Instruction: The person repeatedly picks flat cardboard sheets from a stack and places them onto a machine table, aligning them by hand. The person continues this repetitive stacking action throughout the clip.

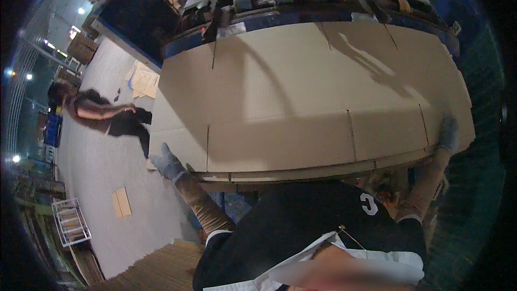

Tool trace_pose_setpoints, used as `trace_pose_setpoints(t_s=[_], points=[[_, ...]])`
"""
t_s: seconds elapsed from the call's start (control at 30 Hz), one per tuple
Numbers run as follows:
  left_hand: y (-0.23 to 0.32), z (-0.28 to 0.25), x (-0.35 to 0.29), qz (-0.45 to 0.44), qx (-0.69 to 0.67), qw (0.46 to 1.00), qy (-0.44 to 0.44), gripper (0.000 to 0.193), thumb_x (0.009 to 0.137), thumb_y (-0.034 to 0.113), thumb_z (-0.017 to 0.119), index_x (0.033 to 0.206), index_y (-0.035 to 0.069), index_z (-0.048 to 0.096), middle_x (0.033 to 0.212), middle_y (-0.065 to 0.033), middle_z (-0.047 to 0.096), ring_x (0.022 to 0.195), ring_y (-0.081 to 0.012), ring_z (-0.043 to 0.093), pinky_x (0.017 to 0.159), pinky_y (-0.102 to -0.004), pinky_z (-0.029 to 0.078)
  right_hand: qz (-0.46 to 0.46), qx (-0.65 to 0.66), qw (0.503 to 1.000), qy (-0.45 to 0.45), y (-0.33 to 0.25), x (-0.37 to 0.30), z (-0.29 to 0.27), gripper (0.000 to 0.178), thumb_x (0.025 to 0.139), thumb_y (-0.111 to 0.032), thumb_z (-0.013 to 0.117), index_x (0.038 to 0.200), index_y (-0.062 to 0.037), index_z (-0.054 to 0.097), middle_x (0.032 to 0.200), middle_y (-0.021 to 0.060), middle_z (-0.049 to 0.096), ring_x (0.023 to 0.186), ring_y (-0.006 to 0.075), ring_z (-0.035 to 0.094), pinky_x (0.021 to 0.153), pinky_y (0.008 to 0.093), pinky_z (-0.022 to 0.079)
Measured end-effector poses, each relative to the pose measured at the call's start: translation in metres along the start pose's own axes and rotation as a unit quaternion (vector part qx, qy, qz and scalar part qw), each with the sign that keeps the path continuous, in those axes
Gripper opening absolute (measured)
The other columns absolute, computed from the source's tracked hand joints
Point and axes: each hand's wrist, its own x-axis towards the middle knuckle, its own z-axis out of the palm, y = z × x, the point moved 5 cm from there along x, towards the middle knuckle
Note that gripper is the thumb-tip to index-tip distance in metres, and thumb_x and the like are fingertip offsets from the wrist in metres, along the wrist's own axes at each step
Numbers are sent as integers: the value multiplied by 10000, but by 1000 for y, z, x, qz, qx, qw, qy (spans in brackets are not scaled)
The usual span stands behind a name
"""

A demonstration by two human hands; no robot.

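A wide stack of flat brown cardboard sheets (291, 102), with slots cut into the edges, lies in front of me. My left hand (169, 164), in a grey glove, rests against the near left corner of the stack with its fingers stretched and apart. On the near right edge lies my right hand (448, 133), also gloved in grey. Its fingers point forward along the top sheet, slightly blurred and in dim light. The near edges of several sheets show a little out of line between my hands.
Beyond the stack stands a blue machine (245, 0) with rollers and metal bars. A person (102, 110) walks on the grey floor at left. Loose cardboard pieces (122, 202), a white rack (71, 222) and stacked cardboard (153, 267) are to my left.
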Motion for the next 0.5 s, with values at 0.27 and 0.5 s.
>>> trace_pose_setpoints(t_s=[0.27,0.5], points=[[-11,-22,-12,-63,-120,988,80,777,858,382,648,1395,-91,346,1387,-285,433,1285,-356,443,1072,-402,343,151,712,680,89,38,21,28,422,957,-159,439,1366,-54,454,1326,103,543,1213,268,519,1000,367,450],[66,-62,-6,131,-386,912,-50,726,885,203,622,1428,-110,258,1461,-256,332,1382,-289,293,1128,-371,243,-101,417,878,211,81,98,46,482,915,-218,547,1360,-47,474,1268,126,596,1145,302,575,935,342,476]])
